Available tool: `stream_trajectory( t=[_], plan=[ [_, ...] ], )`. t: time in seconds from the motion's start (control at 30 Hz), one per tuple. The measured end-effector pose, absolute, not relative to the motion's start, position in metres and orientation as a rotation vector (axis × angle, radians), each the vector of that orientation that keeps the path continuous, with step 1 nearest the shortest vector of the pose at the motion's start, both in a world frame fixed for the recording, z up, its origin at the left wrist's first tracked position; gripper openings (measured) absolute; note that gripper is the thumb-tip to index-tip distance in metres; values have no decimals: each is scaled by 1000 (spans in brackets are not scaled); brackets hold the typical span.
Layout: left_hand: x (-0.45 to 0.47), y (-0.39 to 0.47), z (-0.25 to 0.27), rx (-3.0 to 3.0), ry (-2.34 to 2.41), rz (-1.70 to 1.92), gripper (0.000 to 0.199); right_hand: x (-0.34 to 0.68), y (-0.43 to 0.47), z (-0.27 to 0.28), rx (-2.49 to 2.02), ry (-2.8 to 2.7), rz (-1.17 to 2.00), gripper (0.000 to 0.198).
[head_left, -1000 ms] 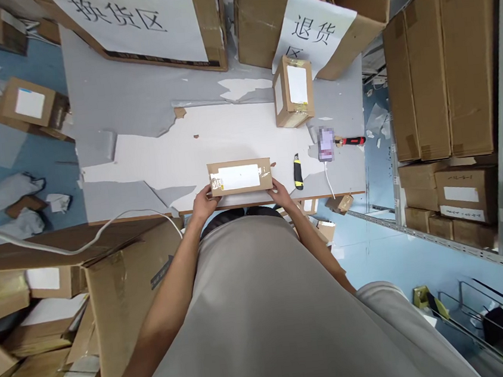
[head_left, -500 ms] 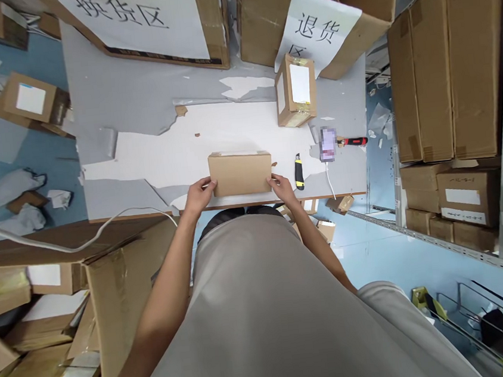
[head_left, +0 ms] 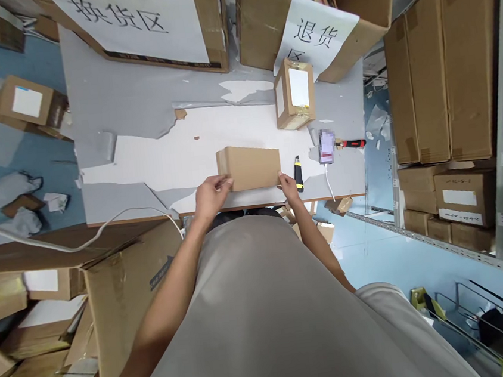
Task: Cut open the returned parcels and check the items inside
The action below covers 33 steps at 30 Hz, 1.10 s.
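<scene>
A plain brown cardboard box is held between my two hands near the table's front edge, turned slightly so its left side shows. My left hand pinches its lower left corner with thumb and fingers. At the lower right corner, my right hand grips it the same way. Just right of that hand lies a yellow and black utility knife. Further right are a phone on a white cable and a red and black handled tool.
A taped box with white labels stands on the worn grey table. Two large open cartons with paper signs line the back. A big carton of flattened boxes is at lower left. Shelves of boxes rise on the right.
The box has shifted right and turned, so its left side now shows. My left hand has moved right with it; my right hand has moved slightly right.
</scene>
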<state>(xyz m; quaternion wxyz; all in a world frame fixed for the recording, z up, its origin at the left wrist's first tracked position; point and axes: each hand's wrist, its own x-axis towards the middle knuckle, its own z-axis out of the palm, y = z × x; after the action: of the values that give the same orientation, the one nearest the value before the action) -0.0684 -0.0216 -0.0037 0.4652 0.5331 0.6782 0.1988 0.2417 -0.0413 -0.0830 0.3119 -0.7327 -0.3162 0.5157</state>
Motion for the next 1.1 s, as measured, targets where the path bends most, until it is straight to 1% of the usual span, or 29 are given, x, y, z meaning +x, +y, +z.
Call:
stream_trajectory(
  t=[0.1,0.2,0.37,0.57,0.67,0.77,0.83,0.93,1.0,1.1],
  plan=[
    [-45,-30,35,1507,1519,407,56,257,-43,-79,-1983,-639,1339,60],
    [-25,-32,61,1557,1368,320,61,267,-40,-79,-2038,-593,1316,58],
    [-11,-26,63,1538,1219,368,52,272,-36,-82,-2083,-565,1292,58],
    [-23,-23,47,1538,1295,412,43,266,-36,-75,-2096,-592,1275,60],
    [-40,-23,30,1566,1468,380,49,253,-36,-68,-2082,-636,1279,58],
    [-63,-20,-1,1502,1626,405,55,234,-34,-63,-2065,-710,1287,51],
    [-79,-15,-26,1405,1697,432,51,219,-32,-59,-2066,-769,1282,44],
    [-100,-10,-58,1258,1774,418,39,199,-31,-49,-2079,-873,1243,35],
    [-114,-9,-73,1182,1803,411,35,185,-34,-37,-2071,-1036,1178,38],
    [-135,-11,-83,1111,1852,425,38,156,-43,-14,-1954,-1371,1084,44]
  ],
)
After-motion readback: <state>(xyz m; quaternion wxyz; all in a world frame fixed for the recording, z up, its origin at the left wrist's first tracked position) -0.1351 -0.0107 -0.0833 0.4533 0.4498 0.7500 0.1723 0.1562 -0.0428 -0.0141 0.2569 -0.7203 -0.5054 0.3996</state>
